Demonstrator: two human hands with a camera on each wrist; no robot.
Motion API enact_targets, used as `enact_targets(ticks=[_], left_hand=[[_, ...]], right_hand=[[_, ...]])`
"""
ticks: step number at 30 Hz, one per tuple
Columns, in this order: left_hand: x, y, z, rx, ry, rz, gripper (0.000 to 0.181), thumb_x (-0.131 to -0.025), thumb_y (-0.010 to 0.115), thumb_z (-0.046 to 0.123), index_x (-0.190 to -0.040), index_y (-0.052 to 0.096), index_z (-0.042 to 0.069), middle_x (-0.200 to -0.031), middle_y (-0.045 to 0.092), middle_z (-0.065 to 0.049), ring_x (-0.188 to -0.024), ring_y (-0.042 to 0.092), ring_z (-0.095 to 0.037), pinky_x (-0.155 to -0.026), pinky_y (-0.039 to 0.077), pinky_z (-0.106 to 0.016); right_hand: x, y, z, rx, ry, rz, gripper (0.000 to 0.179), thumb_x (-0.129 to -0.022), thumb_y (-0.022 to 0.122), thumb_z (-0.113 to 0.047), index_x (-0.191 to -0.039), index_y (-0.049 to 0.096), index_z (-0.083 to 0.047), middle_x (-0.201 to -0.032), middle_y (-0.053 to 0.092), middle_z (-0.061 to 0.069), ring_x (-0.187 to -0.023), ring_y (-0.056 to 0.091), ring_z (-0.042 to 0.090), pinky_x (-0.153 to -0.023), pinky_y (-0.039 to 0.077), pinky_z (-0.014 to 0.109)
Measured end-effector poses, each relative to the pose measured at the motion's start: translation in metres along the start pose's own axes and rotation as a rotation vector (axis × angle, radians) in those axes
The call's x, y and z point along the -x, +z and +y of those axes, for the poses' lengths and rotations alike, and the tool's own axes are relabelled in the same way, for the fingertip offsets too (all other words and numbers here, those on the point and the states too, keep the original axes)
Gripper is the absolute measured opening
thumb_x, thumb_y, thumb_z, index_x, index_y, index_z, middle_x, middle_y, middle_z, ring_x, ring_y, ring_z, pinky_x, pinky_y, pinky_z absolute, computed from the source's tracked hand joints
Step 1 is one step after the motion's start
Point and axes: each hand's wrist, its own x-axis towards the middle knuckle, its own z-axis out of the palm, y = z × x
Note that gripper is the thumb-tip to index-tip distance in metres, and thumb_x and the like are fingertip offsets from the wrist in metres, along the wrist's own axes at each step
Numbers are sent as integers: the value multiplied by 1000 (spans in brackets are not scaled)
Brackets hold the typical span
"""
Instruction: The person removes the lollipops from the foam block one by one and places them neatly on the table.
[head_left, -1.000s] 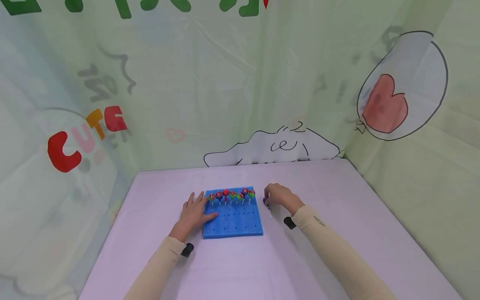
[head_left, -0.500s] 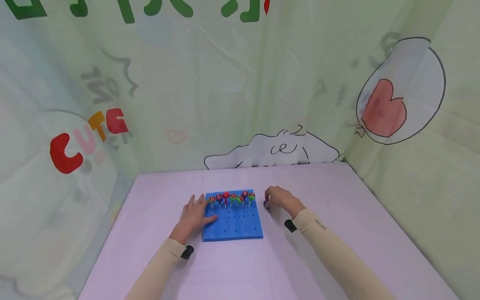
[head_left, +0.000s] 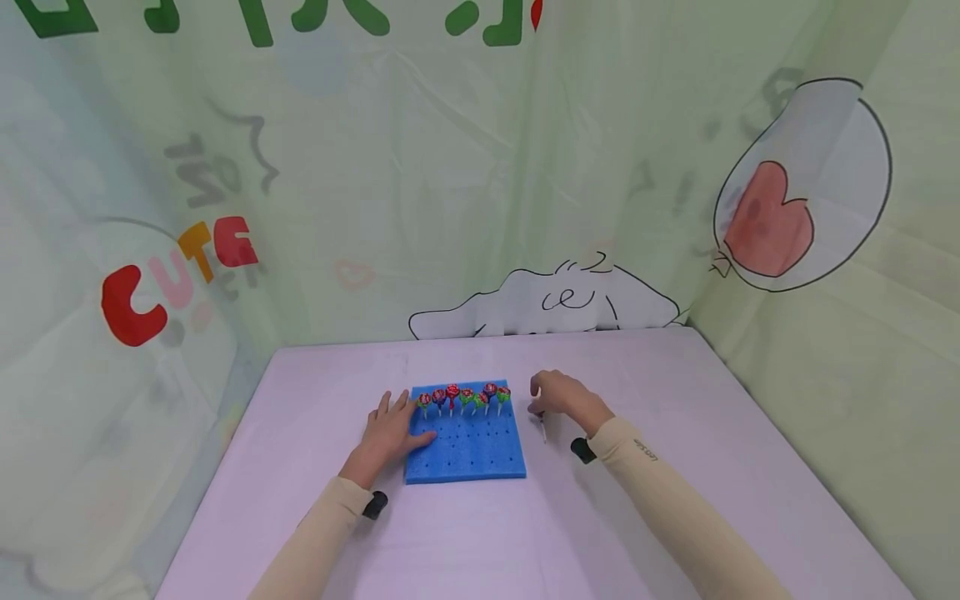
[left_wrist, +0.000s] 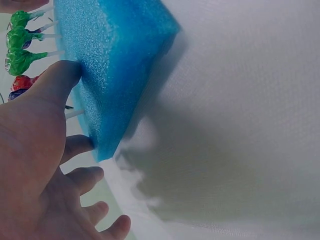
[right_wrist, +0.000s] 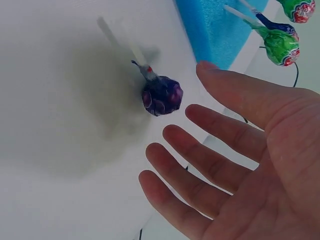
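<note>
A blue foam board (head_left: 468, 454) with rows of small holes lies on the table. Several wrapped lollipops (head_left: 452, 392) stand by their sticks along its far side. My left hand (head_left: 386, 433) rests at the board's left edge, fingers spread and thumb over the top. To the right of the board, a purple-wrapped lollipop (right_wrist: 162, 95) lies on the table, its white stick pointing toward me. My right hand (head_left: 562, 393) is over it; in the right wrist view the fingers are extended and apart, with the lollipop just beyond the thumb and index fingertips.
A pale cloth covers the table (head_left: 465, 542). Printed curtains (head_left: 465, 167) stand behind it and at both sides. A dark wrist camera (head_left: 375, 504) is strapped at the left wrist, another dark camera (head_left: 582, 451) at the right.
The head view has tilted slightly. My right hand's fingers have shifted over the purple lollipop, so its head is more covered in the head view. My left hand stays on the board.
</note>
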Motion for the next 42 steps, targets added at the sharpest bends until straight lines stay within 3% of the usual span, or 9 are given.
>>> enact_targets(ticks=[18,28,35,42], left_hand=[[-1,1,0,13,-4,-8,82,-90,70,52,-151,43,4,-163,30,-21,-153,15,-47,-119,22,-66],[0,0,1,6,-10,-14,82,-90,70,52,-152,42,4,-163,30,-21,-153,15,-47,-120,22,-66],[0,1,-1,9,-6,-11,82,-90,70,51,-151,43,3,-163,31,-22,-153,16,-48,-119,23,-67],[0,0,0,6,-5,-17,84,-90,70,52,-152,42,4,-163,30,-21,-153,15,-47,-120,22,-66]], right_hand=[[7,-24,-16,65,-80,30,36,-92,74,-23,-120,67,-2,-126,66,18,-106,64,30,-92,56,48],[15,-31,-25,74,-132,75,35,-91,75,-22,-119,67,-3,-121,67,17,-106,64,29,-91,56,46],[19,-25,-35,73,-174,125,32,-91,76,-22,-118,68,-6,-122,68,15,-110,64,28,-93,56,46],[21,-1,-41,87,-233,279,37,-90,77,-25,-122,67,-9,-118,68,11,-104,65,25,-88,59,41]])
